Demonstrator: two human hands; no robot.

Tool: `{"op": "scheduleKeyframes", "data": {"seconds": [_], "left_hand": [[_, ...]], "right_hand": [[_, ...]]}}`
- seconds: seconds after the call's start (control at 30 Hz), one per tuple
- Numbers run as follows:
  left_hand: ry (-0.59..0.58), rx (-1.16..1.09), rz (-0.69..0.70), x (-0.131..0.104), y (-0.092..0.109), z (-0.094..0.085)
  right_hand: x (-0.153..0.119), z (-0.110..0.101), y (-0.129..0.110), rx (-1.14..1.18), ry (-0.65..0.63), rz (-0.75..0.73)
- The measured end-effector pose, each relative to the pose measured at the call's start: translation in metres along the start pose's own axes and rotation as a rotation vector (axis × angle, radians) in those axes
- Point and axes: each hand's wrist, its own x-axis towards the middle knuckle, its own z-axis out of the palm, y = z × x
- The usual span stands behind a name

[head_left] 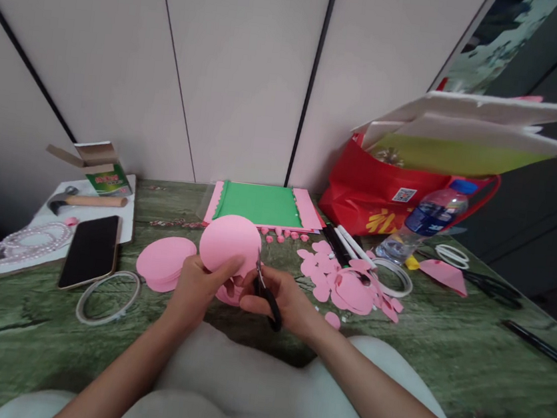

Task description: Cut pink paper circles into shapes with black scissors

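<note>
My left hand pinches a pink paper circle by its lower edge, thumb on the near face. In my right hand is a pair of scissors with black handles, its blades upright at the circle's right edge. Whether the blades are cutting into the paper I cannot tell. A stack of pink paper circles lies left of my hands. Another pink piece shows partly beneath them. Pink paper flowers and scraps are spread to the right.
Behind my hands lies a green and pink sheet. On the left are a phone, a tape roll, a bead string, a hammer and an opened box. A water bottle and red bag stand at right.
</note>
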Motion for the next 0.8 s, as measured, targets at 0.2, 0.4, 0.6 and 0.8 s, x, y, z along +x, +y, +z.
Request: {"op": "scheduleKeyframes", "data": {"seconds": [0.2,0.4,0.6,0.8], "left_hand": [[0.006,0.034,0.004,-0.0032,0.0013,0.0004],[-0.049,0.017,0.005,-0.0039,0.0025,0.0005],[-0.021,0.089,-0.003,-0.0056,0.0054,0.0024],[-0.023,0.116,0.026,-0.0057,0.0029,0.0019]], "right_hand": [[-0.0023,0.0011,-0.0023,0.018,-0.002,0.002],[-0.0023,0.0044,0.0047,0.043,-0.022,0.020],[-0.0020,0.0057,0.0039,0.055,-0.010,-0.007],[-0.0018,0.0077,0.0007,0.047,-0.024,-0.036]]}}
